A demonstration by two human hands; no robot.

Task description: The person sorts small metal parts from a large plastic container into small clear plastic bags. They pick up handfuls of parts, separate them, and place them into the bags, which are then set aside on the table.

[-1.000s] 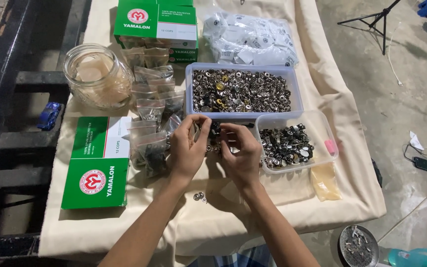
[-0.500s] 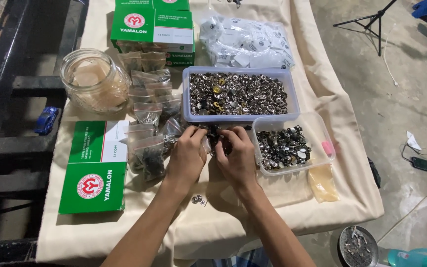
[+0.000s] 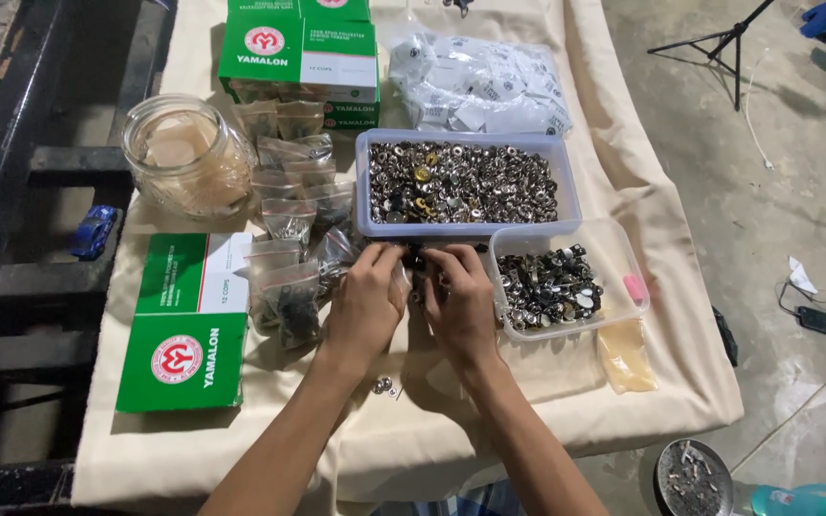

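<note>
- Glass jar [image 3: 186,158], 10 o'clock, on the cloth-covered tabletop [image 3: 241,449].
- Green box [image 3: 185,334], 8 o'clock.
- Small filled plastic bags [image 3: 289,244], just left of the hands.
- Left hand [image 3: 367,301], centre: fingers curled, pinching a small dark metal part [image 3: 415,258].
- Right hand [image 3: 459,301]: fingers curled on the same part.
- Clear tub of metal fasteners [image 3: 566,282], 3 o'clock.

A single camera worn on the person's head looks steeply down and forward over a cloth-covered table [image 3: 241,459], whose near edge runs along the bottom of the frame and whose far end meets the top. Both forearms enter from the bottom centre, and the left hand [image 3: 367,298] and right hand [image 3: 459,304] meet mid-frame at close range. Bare floor [image 3: 767,191] fills the right side, a dark frame [image 3: 40,287] the left.
</note>
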